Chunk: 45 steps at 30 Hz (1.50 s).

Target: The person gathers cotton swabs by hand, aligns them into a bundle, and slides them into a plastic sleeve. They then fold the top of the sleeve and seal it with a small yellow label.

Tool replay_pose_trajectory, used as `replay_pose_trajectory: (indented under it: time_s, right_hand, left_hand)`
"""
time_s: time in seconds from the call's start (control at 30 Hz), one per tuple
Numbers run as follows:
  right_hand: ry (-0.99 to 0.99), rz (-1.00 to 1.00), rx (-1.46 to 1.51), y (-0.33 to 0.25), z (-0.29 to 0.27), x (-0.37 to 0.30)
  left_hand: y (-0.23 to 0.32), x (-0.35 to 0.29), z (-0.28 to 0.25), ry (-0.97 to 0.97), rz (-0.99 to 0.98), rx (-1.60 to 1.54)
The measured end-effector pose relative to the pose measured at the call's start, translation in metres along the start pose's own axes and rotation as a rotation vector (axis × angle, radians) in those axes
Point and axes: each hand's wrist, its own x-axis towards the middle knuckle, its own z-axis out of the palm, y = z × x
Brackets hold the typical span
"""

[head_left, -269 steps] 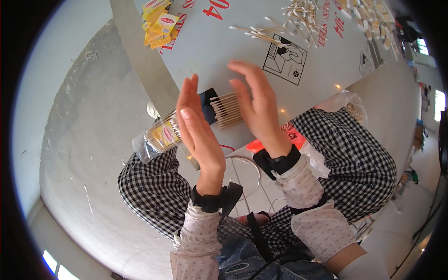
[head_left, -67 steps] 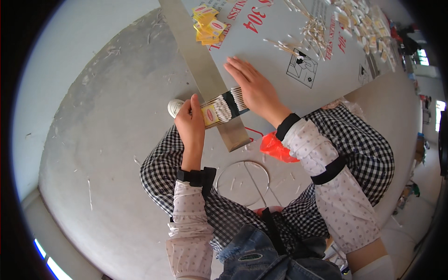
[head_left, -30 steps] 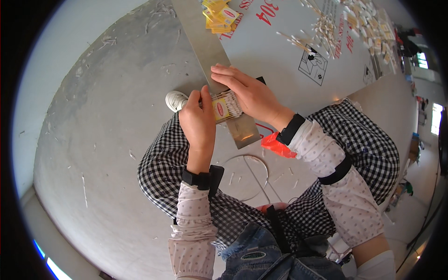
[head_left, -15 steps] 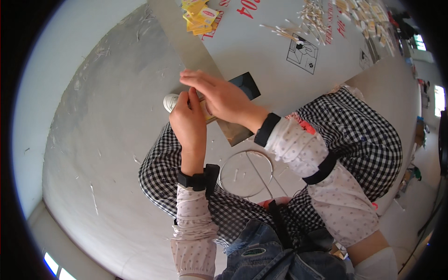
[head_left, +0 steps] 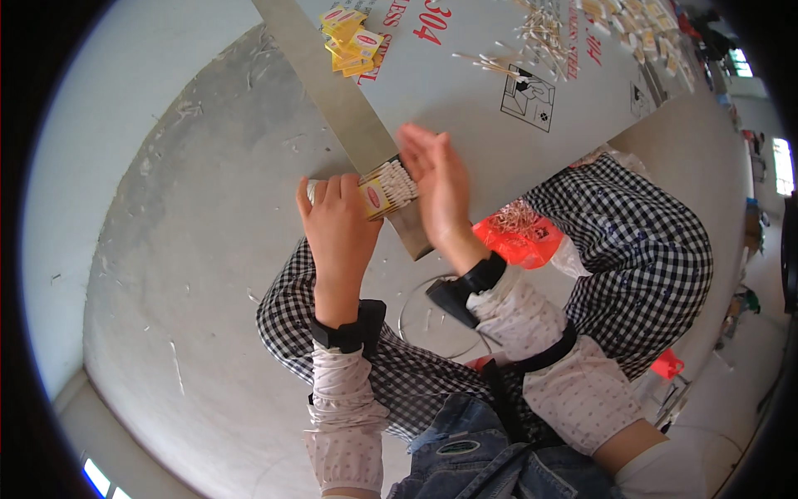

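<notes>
My left hand is closed around a small yellow packet at the near edge of the table. Many white cotton swabs stick out of the packet's right end, their tips lined up roughly evenly. Just right of those tips is my right hand, its fingers stretched out and slightly blurred, with nothing in it. The palm faces the swab ends; whether it touches them I cannot tell. My left fingers hide the packet's other end.
A metal strip edges the printed table sheet. Yellow packets lie at the far left, loose cotton swabs further right, and a pile of small pieces at the far right. A red plastic bag holding swabs sits by my lap.
My right hand has come off the packet and moved right, uncovering the swab tips. My left hand has shifted slightly lower and turned, so the packet's face now shows.
</notes>
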Motion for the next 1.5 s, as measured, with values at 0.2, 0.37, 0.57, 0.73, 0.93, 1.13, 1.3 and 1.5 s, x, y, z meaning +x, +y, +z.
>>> replay_pose_trajectory:
  time_s: [0.2,0.37,0.57,0.73,0.93,1.13,1.3,1.5]
  right_hand:
    - [-0.109,0.137,0.065,0.021,0.027,-0.025]
    - [0.045,0.031,0.134,0.016,0.024,-0.023]
    - [-0.017,0.288,0.314,0.030,0.044,-0.041]
    - [-0.042,0.539,0.462,0.021,0.053,-0.062]
    - [-0.521,0.399,-0.177,-0.093,0.029,-0.136]
    - [-0.622,0.490,-0.244,-0.188,-0.004,-0.185]
    - [-0.571,0.589,-0.274,-0.202,-0.039,-0.214]
    - [-0.556,0.484,-0.256,-0.190,-0.055,-0.253]
  left_hand:
    - [-0.009,-0.003,0.010,0.075,-0.006,-0.026]
    - [-0.003,-0.007,0.006,0.137,0.040,-0.024]
    - [-0.026,-0.011,0.007,0.061,0.036,-0.053]
    - [-0.045,-0.044,-0.021,-0.059,-0.122,-0.106]
    - [0.033,-0.106,-0.121,0.000,-0.288,-1.160]
    - [0.116,-0.154,-0.150,-0.195,-0.315,-1.582]
    - [0.160,-0.176,-0.148,-0.382,-0.229,-1.708]
    - [0.175,-0.220,-0.154,-0.144,-0.410,-1.410]
